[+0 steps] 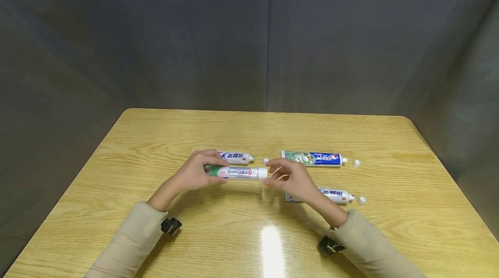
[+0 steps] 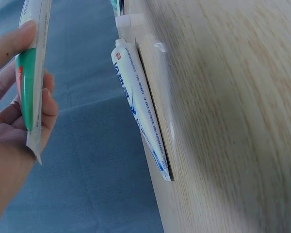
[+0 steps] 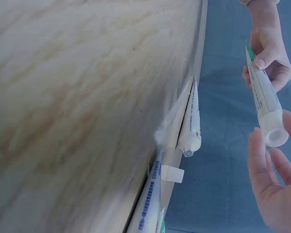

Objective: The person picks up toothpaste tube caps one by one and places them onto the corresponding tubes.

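My left hand [image 1: 200,169] grips a green and white toothpaste tube [image 1: 239,173] by its rear part, holding it level above the table. Its white cap [image 1: 263,174] is on and points right. My right hand [image 1: 292,178] is at this cap, thumb and fingers spread to either side of its end. In the right wrist view, the cap's round end [image 3: 276,137] shows between the parted fingers [image 3: 257,155]. Just behind the held tube lies a white toothpaste tube [image 1: 235,157] with a bare nozzle, partly hidden by my left hand.
A blue and green toothpaste tube [image 1: 315,158] lies uncapped at the back right, a loose white cap [image 1: 356,163] beside it. Another white tube [image 1: 335,195], partly behind my right hand, has a cap [image 1: 362,200] near its nozzle. A third cap [image 1: 266,160] sits behind the held tube.
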{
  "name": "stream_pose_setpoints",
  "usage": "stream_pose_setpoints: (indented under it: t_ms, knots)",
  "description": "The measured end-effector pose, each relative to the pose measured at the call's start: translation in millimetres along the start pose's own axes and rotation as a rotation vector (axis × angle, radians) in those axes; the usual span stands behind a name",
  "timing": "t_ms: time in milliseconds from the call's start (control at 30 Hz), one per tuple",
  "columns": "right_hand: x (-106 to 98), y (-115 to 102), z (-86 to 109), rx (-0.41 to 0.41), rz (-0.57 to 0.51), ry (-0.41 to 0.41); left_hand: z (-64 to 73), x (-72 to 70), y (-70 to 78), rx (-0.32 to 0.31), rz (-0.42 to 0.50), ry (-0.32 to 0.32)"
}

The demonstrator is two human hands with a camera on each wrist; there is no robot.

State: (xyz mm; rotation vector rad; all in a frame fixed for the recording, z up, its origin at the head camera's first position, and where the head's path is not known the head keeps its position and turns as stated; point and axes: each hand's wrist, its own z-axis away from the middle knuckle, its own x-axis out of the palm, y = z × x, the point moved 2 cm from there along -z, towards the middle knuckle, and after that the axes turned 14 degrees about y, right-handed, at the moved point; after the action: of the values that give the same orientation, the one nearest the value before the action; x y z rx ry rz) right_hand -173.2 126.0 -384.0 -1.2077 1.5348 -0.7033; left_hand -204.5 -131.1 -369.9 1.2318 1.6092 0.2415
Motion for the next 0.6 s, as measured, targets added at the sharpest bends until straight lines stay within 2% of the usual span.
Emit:
stream_pose_setpoints:
  t_ms: [267, 600]
  knots:
    - [2.5, -3.3, 0.1, -0.061, -0.076, 0.044, 0.1, 0.2, 0.3, -0.019, 0.0, -0.003]
    - [5.3, -1.9, -0.4, -0.024, -0.096, 0.089, -0.4, 1.1, -2.1, 0.001, 0.028, 0.015]
